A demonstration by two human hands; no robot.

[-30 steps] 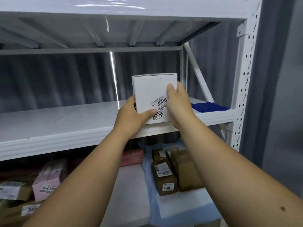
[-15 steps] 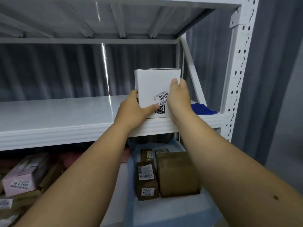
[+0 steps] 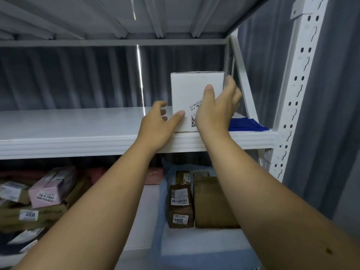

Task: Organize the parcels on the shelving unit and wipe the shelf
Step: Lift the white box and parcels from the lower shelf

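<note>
A white box (image 3: 191, 90) with a barcode label stands upright on the white middle shelf (image 3: 78, 131), near its front edge at the right. My left hand (image 3: 157, 125) sits at the box's lower left corner with loose, spread fingers, the thumb touching the front face. My right hand (image 3: 216, 110) is spread across the box's lower right front, thumb on the face, fingers off the right edge. Neither hand grips the box. A blue cloth (image 3: 247, 124) lies on the shelf just right of the box.
The white upright post (image 3: 296, 94) bounds the shelf at right, with a diagonal brace (image 3: 243, 75) behind the box. On the lower shelf stand brown parcels (image 3: 210, 201), a pink box (image 3: 52, 188) and more parcels at the left. An upper shelf (image 3: 136, 18) hangs overhead.
The white box went from held in the air to standing on the middle shelf. Both hands have loosened and their fingers have come off its sides.
</note>
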